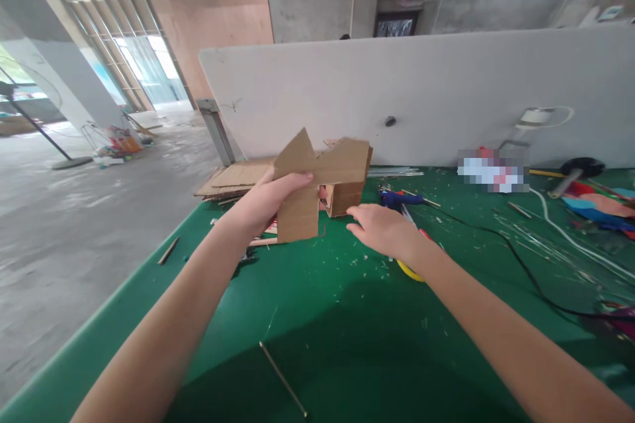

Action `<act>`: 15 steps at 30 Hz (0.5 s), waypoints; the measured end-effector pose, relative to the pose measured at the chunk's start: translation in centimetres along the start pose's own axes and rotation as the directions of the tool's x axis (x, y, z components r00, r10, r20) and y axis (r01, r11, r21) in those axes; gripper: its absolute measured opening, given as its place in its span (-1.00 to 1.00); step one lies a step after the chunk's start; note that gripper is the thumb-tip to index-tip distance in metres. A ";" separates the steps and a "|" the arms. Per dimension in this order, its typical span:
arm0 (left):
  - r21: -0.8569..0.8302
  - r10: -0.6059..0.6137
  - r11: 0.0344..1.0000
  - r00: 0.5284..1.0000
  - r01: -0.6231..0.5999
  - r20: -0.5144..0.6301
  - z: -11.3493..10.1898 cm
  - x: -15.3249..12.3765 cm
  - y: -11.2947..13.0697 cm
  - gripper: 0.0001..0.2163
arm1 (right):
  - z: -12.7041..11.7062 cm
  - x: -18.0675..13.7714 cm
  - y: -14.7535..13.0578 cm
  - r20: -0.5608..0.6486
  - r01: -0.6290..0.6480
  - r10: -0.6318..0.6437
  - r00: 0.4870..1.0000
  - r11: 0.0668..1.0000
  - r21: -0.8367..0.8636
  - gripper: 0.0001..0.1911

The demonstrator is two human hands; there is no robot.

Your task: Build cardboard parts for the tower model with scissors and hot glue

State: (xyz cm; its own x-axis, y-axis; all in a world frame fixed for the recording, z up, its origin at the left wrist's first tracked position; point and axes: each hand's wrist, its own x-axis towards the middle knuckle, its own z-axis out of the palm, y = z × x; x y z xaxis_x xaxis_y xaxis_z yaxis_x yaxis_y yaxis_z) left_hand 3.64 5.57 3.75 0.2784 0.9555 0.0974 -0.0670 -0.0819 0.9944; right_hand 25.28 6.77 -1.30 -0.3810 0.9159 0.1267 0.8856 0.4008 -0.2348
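Two bare forearms (163, 317) fill the near part of my feed, with a thin stick (284, 380) lying between them on the green table (337, 324); I see the left hand (260, 201) clamped on a cut cardboard piece (297, 215), thumb across its front face, at the middle of my view (whether its lower edge rests on the table I cannot tell); the right hand (381, 228) is at the lower right corner of that cardboard, thumb and forefinger slightly apart, though I cannot make out whether the fingertips touch it; just past that hand lies a blue glue gun (395, 199), by the wrist a yellow curved thing (409, 271); stacked cardboard sheets (238, 178) lie beyond the left hand
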 end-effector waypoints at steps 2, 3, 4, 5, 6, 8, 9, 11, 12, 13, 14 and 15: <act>-0.014 -0.040 0.999 0.998 0.040 0.051 0.2 0.4 -0.6 -0.52 | -0.1 -1.5 0.1 0.002 -0.077 0.078 0.997 0.985 -0.157 -0.76; -0.026 -0.047 0.998 0.996 0.049 0.071 0.3 0.6 -0.9 -0.52 | -0.3 -2.3 0.3 0.018 -0.126 0.134 0.991 0.961 -0.246 -0.73; -0.037 -0.051 0.998 0.995 0.055 0.086 0.3 0.9 -1.2 -0.53 | -0.5 -3.0 0.7 0.058 -0.170 0.198 0.978 0.935 -0.311 -0.70; -0.039 -0.062 0.997 0.994 0.066 0.090 0.3 1.1 -1.5 -0.54 | -0.7 -3.6 1.4 0.107 -0.216 0.268 0.957 0.911 -0.351 -0.67; -0.028 -0.079 0.996 0.994 0.082 0.074 0.1 1.4 -1.7 -0.55 | -0.9 -4.2 2.1 0.161 -0.252 0.330 0.930 0.892 -0.376 -0.65; 0.007 -0.115 0.993 0.993 0.115 0.012 -0.4 1.8 -2.2 -0.55 | -0.8 -5.2 3.9 0.252 -0.329 0.449 0.857 0.854 -0.402 -0.63; 0.015 -0.119 0.993 0.993 0.119 -0.018 -0.8 2.0 -2.4 -0.55 | -0.6 -5.6 4.7 0.259 -0.366 0.487 0.834 0.840 -0.399 -0.63; 0.032 -0.118 0.992 0.993 0.119 -0.020 -1.4 2.3 -2.7 -0.55 | 0.0 -6.4 6.1 0.272 -0.400 0.517 0.812 0.831 -0.387 -0.63; 0.048 -0.110 0.993 0.994 0.111 -0.020 -1.6 2.4 -2.8 -0.56 | 0.3 -6.8 6.6 0.268 -0.403 0.512 0.816 0.836 -0.372 -0.60; 0.073 -0.103 0.992 0.995 0.104 -0.006 -1.7 2.4 -3.0 -0.58 | 0.7 -7.1 7.0 0.258 -0.410 0.505 0.824 0.845 -0.344 -0.54; 0.105 -0.097 0.990 0.995 0.094 0.015 -1.7 2.4 -3.1 -0.60 | 1.0 -7.4 7.2 0.242 -0.421 0.495 0.835 0.856 -0.301 -0.48; 0.140 -0.093 0.986 0.995 0.086 0.043 -1.7 2.4 -3.2 -0.62 | 1.3 -7.6 7.3 0.229 -0.430 0.488 0.842 0.864 -0.261 -0.45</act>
State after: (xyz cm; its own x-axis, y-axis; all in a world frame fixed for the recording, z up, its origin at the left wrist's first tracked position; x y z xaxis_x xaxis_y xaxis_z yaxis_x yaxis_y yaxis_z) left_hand 2.94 8.59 0.75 0.3247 0.9458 0.0067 0.0917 -0.0386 0.9950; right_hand 34.29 2.74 -5.19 0.0505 0.9722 -0.2287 0.9986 -0.0533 -0.0060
